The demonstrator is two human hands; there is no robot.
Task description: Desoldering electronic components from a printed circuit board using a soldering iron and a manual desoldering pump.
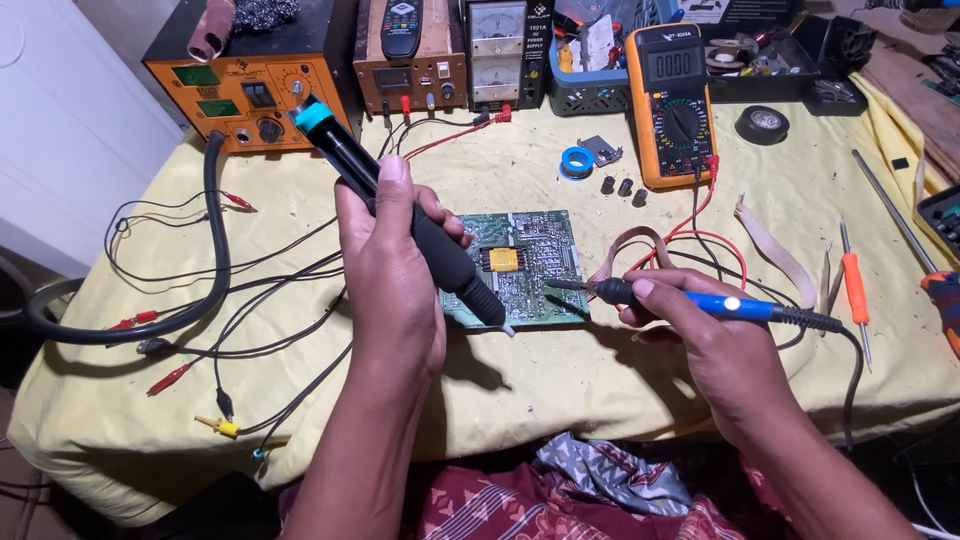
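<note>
Centre of the frame: green circuit board (520, 265) on a yellow-covered tabletop (560, 390). The left hand (390, 270) grips a black hot-air wand (400, 210), nozzle at the board's lower edge. The right hand (700, 335) holds a blue soldering iron (700, 303), tip on the board. Upper right: orange multimeter (672, 105). Upper left: orange rework station (250, 95).
</note>
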